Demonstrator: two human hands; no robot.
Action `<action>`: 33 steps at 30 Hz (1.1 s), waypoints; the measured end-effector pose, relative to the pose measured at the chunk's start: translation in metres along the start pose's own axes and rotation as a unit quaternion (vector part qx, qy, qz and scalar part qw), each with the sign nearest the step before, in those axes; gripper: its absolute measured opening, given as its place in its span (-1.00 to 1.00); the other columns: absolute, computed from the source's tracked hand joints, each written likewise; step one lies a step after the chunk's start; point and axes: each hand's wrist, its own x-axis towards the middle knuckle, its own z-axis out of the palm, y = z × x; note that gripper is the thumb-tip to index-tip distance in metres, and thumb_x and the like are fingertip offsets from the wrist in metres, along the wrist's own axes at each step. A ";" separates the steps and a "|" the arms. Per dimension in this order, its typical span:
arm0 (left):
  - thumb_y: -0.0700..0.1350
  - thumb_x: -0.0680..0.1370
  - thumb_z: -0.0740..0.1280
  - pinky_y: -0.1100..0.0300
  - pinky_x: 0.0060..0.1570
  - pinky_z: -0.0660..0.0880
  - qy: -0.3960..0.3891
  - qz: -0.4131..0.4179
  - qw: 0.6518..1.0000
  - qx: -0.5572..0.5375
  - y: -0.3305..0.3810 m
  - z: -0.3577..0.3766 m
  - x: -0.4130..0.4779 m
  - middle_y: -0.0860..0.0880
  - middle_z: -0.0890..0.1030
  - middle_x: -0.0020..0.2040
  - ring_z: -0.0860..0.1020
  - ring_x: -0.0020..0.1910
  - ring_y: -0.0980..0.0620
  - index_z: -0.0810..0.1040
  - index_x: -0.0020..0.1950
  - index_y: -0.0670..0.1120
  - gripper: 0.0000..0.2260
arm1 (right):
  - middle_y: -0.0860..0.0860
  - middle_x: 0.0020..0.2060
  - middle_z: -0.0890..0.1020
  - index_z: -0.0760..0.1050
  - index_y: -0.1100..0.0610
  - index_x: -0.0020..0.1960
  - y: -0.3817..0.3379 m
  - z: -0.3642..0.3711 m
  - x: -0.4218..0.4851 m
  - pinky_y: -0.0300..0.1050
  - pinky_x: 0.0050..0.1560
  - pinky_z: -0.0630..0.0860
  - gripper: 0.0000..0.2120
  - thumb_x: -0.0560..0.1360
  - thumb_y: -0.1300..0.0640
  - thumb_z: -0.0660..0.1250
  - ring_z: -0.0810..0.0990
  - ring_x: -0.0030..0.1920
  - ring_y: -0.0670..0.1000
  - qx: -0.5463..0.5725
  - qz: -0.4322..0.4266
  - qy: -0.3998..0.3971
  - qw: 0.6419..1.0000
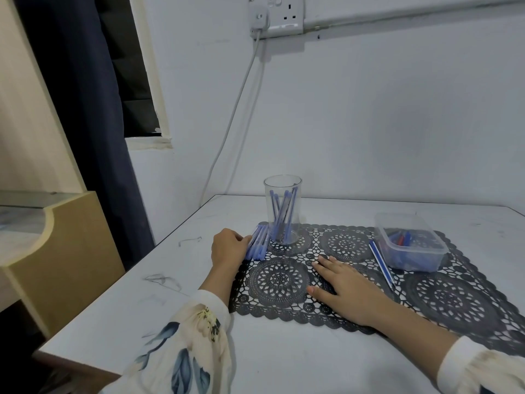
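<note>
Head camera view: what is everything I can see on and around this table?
Cup: one, clear, upright at the mat's back left.
Pens in cup: several, blue, standing inside.
Loose pens: one bundle, blue, lying at the mat's left edge.
Mat: one, dark grey lace, on the table.
Table: one, white.
Box: one, clear plastic, right on the mat, holding blue and red pens.
Striped pencil: one, blue and white, beside the box.
Socket: one, white, on the wall.
Left hand: grips the loose pens.
Right hand: flat on the mat.
</note>
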 end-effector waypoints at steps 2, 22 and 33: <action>-0.01 0.47 0.38 0.14 -0.32 0.47 0.008 -0.004 1.000 -0.010 0.000 -0.001 -0.001 -0.15 0.62 -0.33 0.59 -0.29 -0.12 0.62 -0.30 -0.23 -0.71 | -0.06 0.51 -0.01 -0.01 0.01 0.52 0.000 0.000 0.000 -0.08 0.48 -0.08 -0.32 0.52 -0.31 -0.02 -0.08 0.50 -0.06 0.000 0.000 -0.003 1.000; -0.24 0.45 0.29 0.15 -0.25 0.46 0.010 0.008 1.000 -0.021 -0.001 -0.028 -0.007 -0.13 0.63 -0.30 0.55 -0.27 -0.08 0.59 -0.34 -0.22 -0.82 | -0.03 0.51 0.04 0.03 0.03 0.52 0.001 -0.001 -0.001 -0.07 0.48 -0.04 0.26 0.01 -0.61 -0.51 -0.02 0.50 -0.03 0.012 0.002 0.004 1.000; -0.24 0.47 0.30 0.32 -0.21 0.41 0.022 0.191 0.979 -0.059 0.116 -0.059 0.021 -0.07 0.65 -0.20 0.55 -0.23 0.08 0.67 -0.14 -0.19 -0.86 | -0.04 0.51 0.02 0.01 0.03 0.52 0.002 0.001 -0.001 -0.09 0.47 -0.07 0.23 0.03 -0.59 -0.51 -0.04 0.50 -0.04 0.009 -0.006 0.007 1.000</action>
